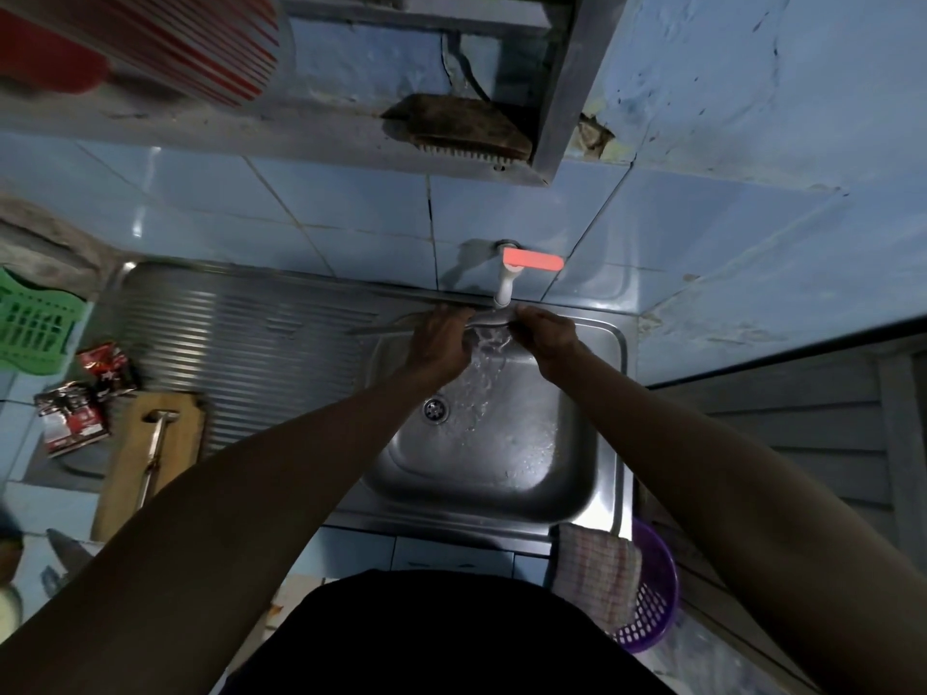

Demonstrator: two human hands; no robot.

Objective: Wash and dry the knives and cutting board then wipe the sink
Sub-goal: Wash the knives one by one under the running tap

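Observation:
Both my hands hold one steel knife [489,321] level under the running tap [503,288], over the steel sink [609,393]. My left hand [441,343] grips the knife left of the water stream, and the blade's blurred end sticks out to the left. My right hand [547,338] holds its other end. Water splashes down into the basin near the drain [435,409]. On the counter at the left lies a wooden cutting board [125,474] with a second knife [156,443] on it. Another blade [67,549] shows at the lower left.
The ribbed steel drainboard [241,338] lies left of the basin. A checked cloth [597,569] hangs off the sink's front right corner above a purple basket [652,604]. Red sachets [85,393] and a green basket [35,323] sit far left. A brush [459,125] rests on the ledge.

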